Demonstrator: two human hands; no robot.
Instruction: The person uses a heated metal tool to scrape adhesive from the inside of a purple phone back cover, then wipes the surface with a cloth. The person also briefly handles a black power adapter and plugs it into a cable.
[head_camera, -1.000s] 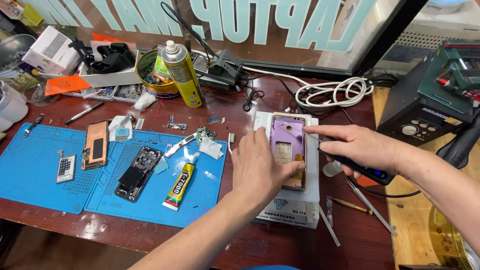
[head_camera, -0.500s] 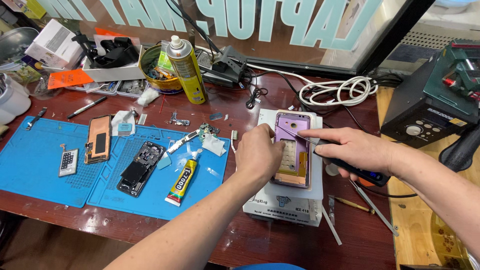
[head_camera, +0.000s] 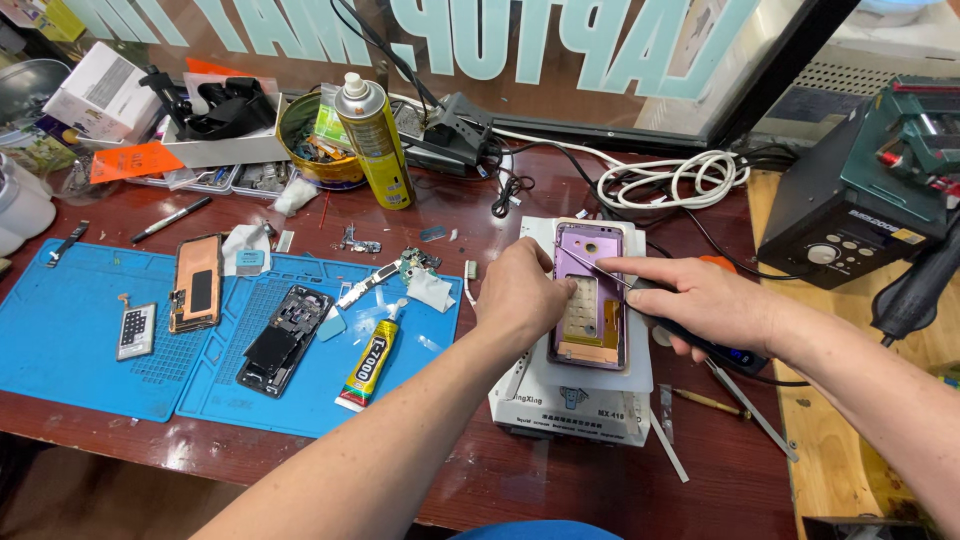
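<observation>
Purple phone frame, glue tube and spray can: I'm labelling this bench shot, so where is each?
purple phone frame (head_camera: 590, 250): head view, upper back panel.
glue tube (head_camera: 367, 364): head view, middle of body.
spray can (head_camera: 378, 145): head view, yellow side.

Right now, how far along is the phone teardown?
Done: the phone is apart, with an inner frame, a copper-backed part and small parts lying on the blue mat. In hand: left hand steadies the purple back cover on the white pad while right hand works a thin tool along it. Left: glue tube lies unused; nothing reassembled.
</observation>
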